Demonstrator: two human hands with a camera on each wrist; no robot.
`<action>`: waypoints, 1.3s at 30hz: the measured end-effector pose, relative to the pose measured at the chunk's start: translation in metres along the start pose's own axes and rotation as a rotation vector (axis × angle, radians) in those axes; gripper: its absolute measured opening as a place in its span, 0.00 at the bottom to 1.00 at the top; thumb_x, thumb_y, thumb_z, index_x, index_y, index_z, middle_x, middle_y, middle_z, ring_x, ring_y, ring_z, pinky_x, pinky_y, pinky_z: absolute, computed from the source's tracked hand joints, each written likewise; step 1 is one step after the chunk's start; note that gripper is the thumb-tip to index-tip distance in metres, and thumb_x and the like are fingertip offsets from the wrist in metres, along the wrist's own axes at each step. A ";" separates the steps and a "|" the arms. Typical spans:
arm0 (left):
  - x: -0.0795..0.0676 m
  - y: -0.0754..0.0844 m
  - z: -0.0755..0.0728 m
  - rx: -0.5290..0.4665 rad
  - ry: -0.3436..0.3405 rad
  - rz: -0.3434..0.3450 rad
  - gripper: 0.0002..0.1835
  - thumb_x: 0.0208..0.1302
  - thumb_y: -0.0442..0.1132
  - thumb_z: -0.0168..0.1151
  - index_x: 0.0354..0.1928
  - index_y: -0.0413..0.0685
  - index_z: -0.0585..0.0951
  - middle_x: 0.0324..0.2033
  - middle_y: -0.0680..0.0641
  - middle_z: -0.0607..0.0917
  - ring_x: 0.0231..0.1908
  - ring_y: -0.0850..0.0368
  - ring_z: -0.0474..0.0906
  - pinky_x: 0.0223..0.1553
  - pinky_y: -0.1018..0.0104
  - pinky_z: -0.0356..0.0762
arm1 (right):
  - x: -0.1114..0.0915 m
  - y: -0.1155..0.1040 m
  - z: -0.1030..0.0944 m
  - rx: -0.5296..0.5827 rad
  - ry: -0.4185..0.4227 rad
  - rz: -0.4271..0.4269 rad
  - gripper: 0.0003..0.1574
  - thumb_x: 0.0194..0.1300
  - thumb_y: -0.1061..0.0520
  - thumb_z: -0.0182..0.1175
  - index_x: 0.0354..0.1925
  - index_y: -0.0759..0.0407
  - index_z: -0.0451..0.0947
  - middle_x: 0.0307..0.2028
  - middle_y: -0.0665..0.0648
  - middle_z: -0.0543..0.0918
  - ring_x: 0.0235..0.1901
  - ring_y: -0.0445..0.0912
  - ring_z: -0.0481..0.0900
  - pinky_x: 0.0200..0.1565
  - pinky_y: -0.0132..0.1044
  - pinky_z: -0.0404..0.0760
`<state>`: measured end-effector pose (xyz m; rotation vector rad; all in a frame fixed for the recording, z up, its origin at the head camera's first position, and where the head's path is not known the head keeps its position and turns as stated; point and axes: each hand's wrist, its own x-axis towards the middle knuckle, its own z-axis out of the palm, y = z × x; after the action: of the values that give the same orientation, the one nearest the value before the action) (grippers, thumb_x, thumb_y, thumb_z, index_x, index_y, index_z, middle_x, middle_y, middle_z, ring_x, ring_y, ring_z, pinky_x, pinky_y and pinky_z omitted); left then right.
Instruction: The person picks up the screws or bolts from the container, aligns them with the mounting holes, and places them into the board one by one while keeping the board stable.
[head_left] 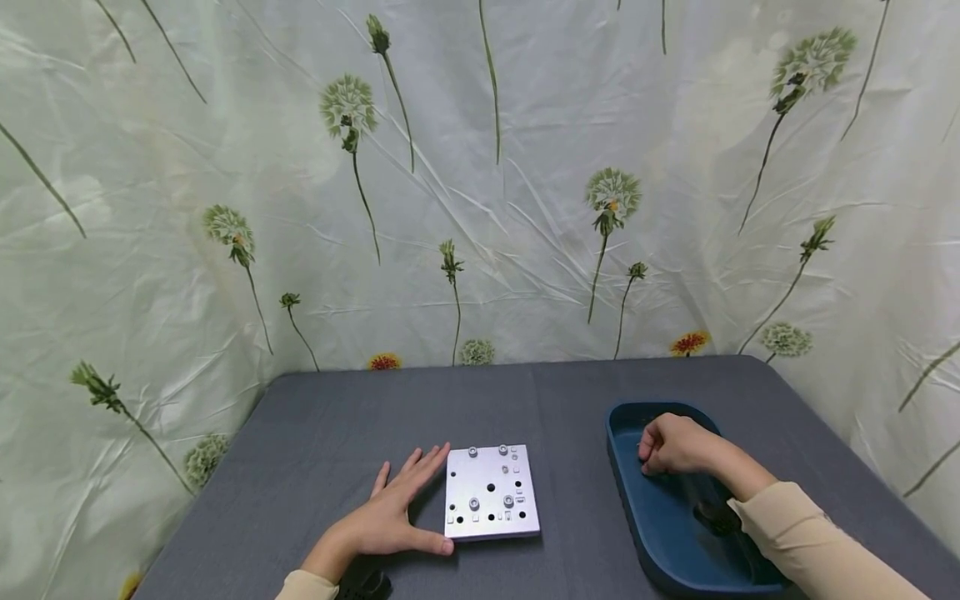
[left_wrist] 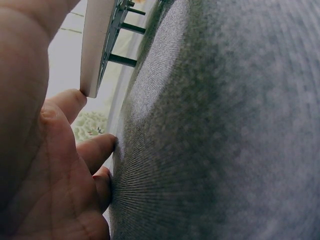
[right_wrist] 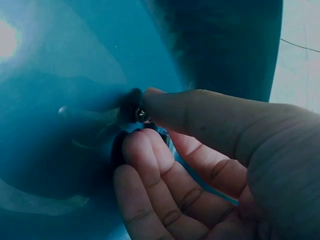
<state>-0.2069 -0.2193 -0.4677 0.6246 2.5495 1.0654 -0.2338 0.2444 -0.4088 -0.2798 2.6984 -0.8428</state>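
A silver metal plate (head_left: 491,492) with holes and several socket-head screws in it lies on the grey table. In the left wrist view, threaded screw shanks (left_wrist: 122,60) stick out below the plate. My left hand (head_left: 397,512) is spread at the plate's left side, thumb by the near corner and a fingertip touching its edge; other fingertips rest on the cloth. Inside the blue tray (head_left: 637,533), my right hand (head_left: 675,446) has its fingers curled, pinching a small dark screw (right_wrist: 142,115) at the thumb tip. A threaded shank (right_wrist: 166,137) shows between the fingers.
The tray's raised walls surround the right hand. Grey cloth (head_left: 570,433) covers the table between plate and tray. Behind the table hangs a pale curtain (head_left: 525,250) with printed dandelions.
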 end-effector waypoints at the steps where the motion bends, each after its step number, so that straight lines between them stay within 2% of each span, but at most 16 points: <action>1: 0.000 0.000 0.000 0.000 0.001 0.001 0.69 0.50 0.59 0.86 0.88 0.63 0.52 0.87 0.42 0.53 0.86 0.31 0.35 0.73 0.18 0.17 | 0.000 0.000 0.000 0.006 0.003 0.010 0.09 0.59 0.66 0.75 0.32 0.60 0.82 0.24 0.52 0.83 0.25 0.44 0.78 0.31 0.38 0.79; 10: -0.001 -0.001 -0.001 0.006 -0.001 0.001 0.69 0.51 0.60 0.86 0.88 0.63 0.51 0.87 0.43 0.53 0.86 0.31 0.35 0.73 0.18 0.18 | -0.002 0.002 0.000 0.029 0.005 0.064 0.10 0.63 0.65 0.74 0.33 0.60 0.79 0.27 0.53 0.84 0.25 0.43 0.80 0.31 0.38 0.80; 17: -0.002 -0.001 0.000 0.004 -0.004 0.005 0.69 0.51 0.60 0.86 0.88 0.62 0.51 0.87 0.42 0.53 0.87 0.32 0.35 0.73 0.18 0.18 | -0.001 0.003 0.001 0.024 -0.003 0.082 0.06 0.69 0.66 0.67 0.34 0.60 0.80 0.31 0.52 0.88 0.25 0.44 0.80 0.31 0.39 0.81; 25: 0.001 0.001 -0.001 0.000 -0.004 0.000 0.69 0.50 0.59 0.86 0.88 0.62 0.51 0.87 0.42 0.53 0.87 0.32 0.35 0.73 0.17 0.17 | -0.001 0.007 -0.001 0.051 -0.017 0.101 0.08 0.64 0.65 0.72 0.35 0.61 0.80 0.28 0.54 0.84 0.25 0.45 0.80 0.31 0.39 0.81; 33: 0.000 0.002 -0.002 0.003 0.000 -0.001 0.69 0.50 0.59 0.87 0.88 0.63 0.51 0.87 0.42 0.53 0.87 0.32 0.35 0.73 0.18 0.17 | 0.000 0.009 -0.002 0.069 -0.035 0.066 0.03 0.67 0.68 0.66 0.35 0.63 0.82 0.31 0.52 0.90 0.26 0.44 0.81 0.33 0.40 0.84; 39: 0.001 0.001 -0.001 -0.003 -0.005 0.002 0.69 0.51 0.58 0.86 0.88 0.62 0.51 0.87 0.42 0.53 0.87 0.32 0.35 0.73 0.18 0.17 | 0.001 0.009 -0.002 0.053 -0.037 0.077 0.04 0.68 0.67 0.66 0.34 0.62 0.84 0.31 0.52 0.89 0.27 0.43 0.82 0.34 0.40 0.86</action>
<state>-0.2073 -0.2185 -0.4662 0.6288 2.5432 1.0671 -0.2359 0.2530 -0.4128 -0.1763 2.6297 -0.8760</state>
